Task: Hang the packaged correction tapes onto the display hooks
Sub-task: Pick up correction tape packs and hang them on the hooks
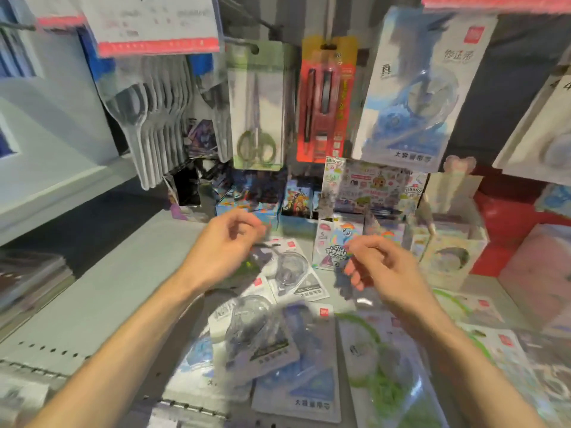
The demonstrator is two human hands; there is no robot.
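We are looking down on the grey shelf (pixel 92 304), where packaged correction tapes (pixel 296 359) are lying in a loose overlapping heap at six o'clock. Above the heap our left hand (pixel 228 242) and right hand (pixel 383 267) are hovering with fingers loosely curled, and neither is holding anything. Past them, at twelve o'clock, open display boxes (pixel 247 202) are standing with card packs upright inside; a pony pack (pixel 336 245) is leaning at one o'clock. Farther up, one blue correction tape pack (pixel 423 88) is hanging at one o'clock, beside packaged scissors (pixel 258 109) and a red pen pack (pixel 327 100).
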